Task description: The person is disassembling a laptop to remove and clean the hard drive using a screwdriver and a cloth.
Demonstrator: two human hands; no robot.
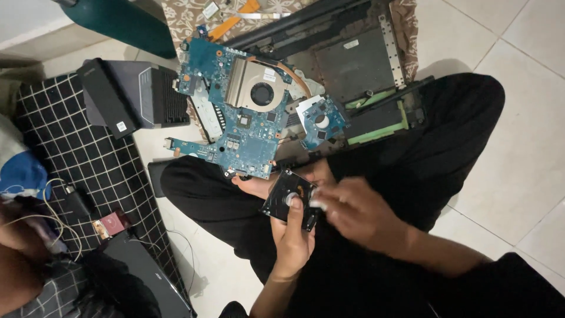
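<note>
1. Your left hand point(292, 235) is clamped on the small hard drive point(291, 200), thumb across its circuit side, over your lap.
2. Your right hand point(353, 209) touches the drive's right edge, fingers pinched together on something pale; what it is cannot be told.
3. The drive's long axis tilts from far-left to near-right.
4. The blue motherboard point(247, 118) sits just beyond; open floor tiles point(506, 153) lie right.
</note>
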